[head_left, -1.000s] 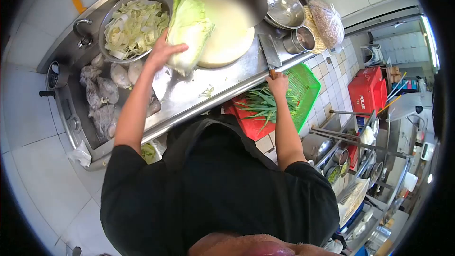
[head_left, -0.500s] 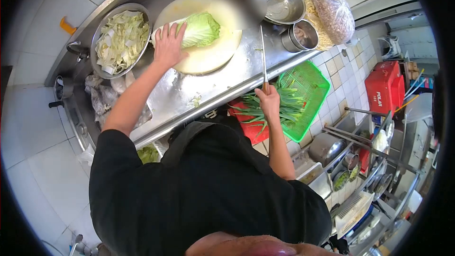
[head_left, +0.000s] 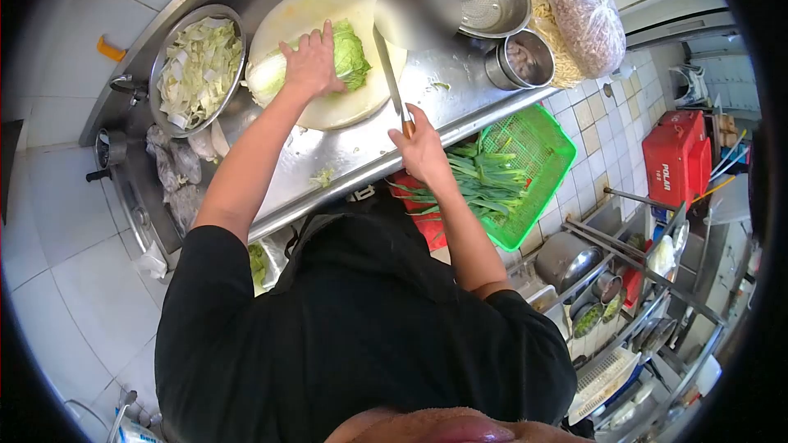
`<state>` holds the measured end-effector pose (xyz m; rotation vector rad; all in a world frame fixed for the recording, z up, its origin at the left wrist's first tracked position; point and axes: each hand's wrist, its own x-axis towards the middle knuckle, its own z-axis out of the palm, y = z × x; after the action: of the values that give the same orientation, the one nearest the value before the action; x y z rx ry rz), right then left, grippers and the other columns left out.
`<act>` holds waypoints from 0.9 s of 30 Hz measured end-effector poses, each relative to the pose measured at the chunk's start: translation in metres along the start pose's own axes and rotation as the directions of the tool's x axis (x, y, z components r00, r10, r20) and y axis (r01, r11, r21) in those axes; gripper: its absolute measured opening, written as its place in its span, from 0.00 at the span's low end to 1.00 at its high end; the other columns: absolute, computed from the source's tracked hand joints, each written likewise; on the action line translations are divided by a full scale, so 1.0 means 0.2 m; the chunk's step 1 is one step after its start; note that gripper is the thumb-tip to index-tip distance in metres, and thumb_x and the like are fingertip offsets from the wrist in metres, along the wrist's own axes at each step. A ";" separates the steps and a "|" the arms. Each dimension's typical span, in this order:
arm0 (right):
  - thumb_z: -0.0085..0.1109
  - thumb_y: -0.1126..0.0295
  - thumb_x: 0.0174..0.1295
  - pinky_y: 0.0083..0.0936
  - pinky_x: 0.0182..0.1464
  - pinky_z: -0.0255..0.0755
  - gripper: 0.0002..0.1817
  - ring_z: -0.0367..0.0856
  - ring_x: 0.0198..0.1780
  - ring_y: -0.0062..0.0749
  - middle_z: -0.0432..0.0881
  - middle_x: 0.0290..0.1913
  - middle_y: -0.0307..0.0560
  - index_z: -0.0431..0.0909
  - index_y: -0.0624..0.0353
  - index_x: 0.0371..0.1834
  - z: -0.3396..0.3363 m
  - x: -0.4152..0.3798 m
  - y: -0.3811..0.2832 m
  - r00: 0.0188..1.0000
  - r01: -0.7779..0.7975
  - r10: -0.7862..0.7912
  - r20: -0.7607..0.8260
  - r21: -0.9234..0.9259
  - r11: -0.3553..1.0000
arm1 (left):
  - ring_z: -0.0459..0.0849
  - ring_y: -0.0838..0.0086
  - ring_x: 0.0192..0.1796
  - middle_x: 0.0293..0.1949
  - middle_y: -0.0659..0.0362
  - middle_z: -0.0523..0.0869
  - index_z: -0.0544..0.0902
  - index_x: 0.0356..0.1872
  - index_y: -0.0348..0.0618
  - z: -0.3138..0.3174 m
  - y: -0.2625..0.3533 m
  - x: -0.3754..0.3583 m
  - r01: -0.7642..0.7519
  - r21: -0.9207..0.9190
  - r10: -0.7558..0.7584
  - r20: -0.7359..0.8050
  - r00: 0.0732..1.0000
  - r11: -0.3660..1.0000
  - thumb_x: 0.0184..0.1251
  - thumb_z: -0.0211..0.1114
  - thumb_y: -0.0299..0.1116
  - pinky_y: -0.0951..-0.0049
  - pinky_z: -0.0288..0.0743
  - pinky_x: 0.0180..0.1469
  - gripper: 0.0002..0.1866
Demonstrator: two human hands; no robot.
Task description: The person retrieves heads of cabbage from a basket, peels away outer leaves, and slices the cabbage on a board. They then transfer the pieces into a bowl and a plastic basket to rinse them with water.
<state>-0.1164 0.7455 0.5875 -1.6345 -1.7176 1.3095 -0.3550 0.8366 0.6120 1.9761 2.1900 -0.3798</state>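
Observation:
A head of napa cabbage [head_left: 271, 80], white at the stem and green at the leaves, lies on the round cutting board [head_left: 328, 119]. My left hand [head_left: 313, 59] grips it from above, fingers draped over its leafy half. In my right hand [head_left: 422, 146] is the wooden handle of a long kitchen knife [head_left: 389, 74]. The blade points away from me across the board's right edge, apart from the cabbage. To the left, a metal bowl [head_left: 156, 105] holds cut cabbage pieces [head_left: 197, 74]. A grey blur hides the area behind the knife tip.
At the counter's right stand a metal colander [head_left: 510, 26], metal pots [head_left: 497, 67] and filled plastic bags [head_left: 584, 12]. Below its front edge, a green basket [head_left: 566, 146] holds leafy green stalks [head_left: 484, 180]. A metal rack [head_left: 648, 267] and a red cooler [head_left: 669, 160] stand farther right.
My right hand has brought the knife left, from beside the board to over its right edge. My left hand has slid right along the cabbage towards the leafy end.

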 end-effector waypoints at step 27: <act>0.40 0.49 0.78 0.27 0.14 0.64 0.26 0.69 0.11 0.28 0.71 0.16 0.42 0.73 0.63 0.37 -0.06 -0.09 -0.11 0.923 -0.295 0.239 0.302 0.153 0.943 | 0.75 0.59 0.65 0.61 0.51 0.77 0.69 0.68 0.43 0.07 -0.20 0.04 0.053 -0.104 -0.065 -0.113 0.992 0.993 0.46 0.77 0.46 0.32 0.59 0.68 0.46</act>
<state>-0.1149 0.7358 0.6169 -1.6756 -1.4874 1.8576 -0.3971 0.8368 0.5985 1.9288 2.2926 -0.1617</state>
